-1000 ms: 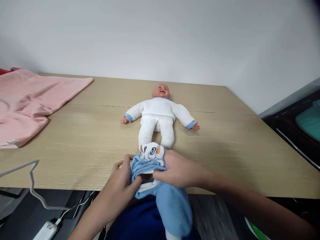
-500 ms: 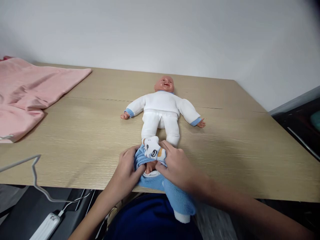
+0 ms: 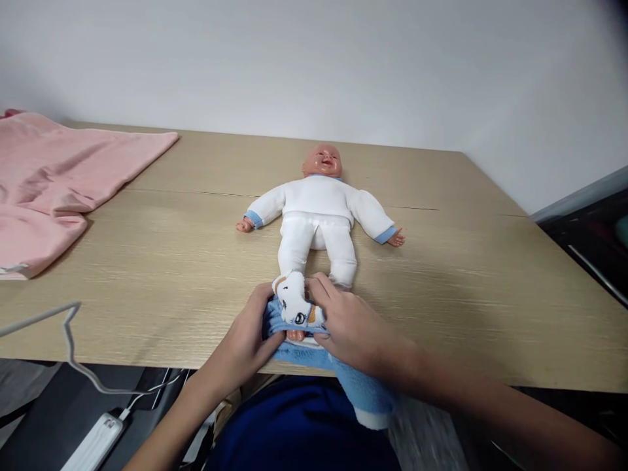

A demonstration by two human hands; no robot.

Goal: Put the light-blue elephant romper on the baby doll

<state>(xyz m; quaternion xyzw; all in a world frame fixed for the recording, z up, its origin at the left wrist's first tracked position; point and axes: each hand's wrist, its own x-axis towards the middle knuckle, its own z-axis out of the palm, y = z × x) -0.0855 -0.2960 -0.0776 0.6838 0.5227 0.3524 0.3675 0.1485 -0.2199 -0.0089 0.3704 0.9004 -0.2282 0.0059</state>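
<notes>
Bench (image 3: pixel 147 261): light wood, long side facing the person.

Pink cloth (image 3: pixel 59 176): rumpled, at far-left corner, well apart from the hands.

Doll (image 3: pixel 318 209): on its back, mid-bench, white suit w/ blue cuffs, arms spread. Long axis runs near edge to far edge, head toward far edge, legs toward near edge and the hands.

Blue garment (image 3: pixel 363 392): fleece, bunched at middle of near edge. Upper part lies on the bench. The rest hangs off the edge toward the person's lap. White animal patch (image 3: pixel 294 301) sits on top of the bunch, touching the end of the doll leg nearer the left edge.

Left hand (image 3: pixel 248 333): grip closed on left side of the bunched fabric.

Right hand (image 3: pixel 348 324): grip closed on right side, fingertips just beside the doll's other leg end. Both hands abt equally near the doll, which lies straight ahead of them toward the far edge.

Bare foot (image 3: pixel 296 335): shows between the two hands, fabric gathered around it.

Power strip (image 3: pixel 93 445) w/ white cable: below the bench, near-left.
</notes>
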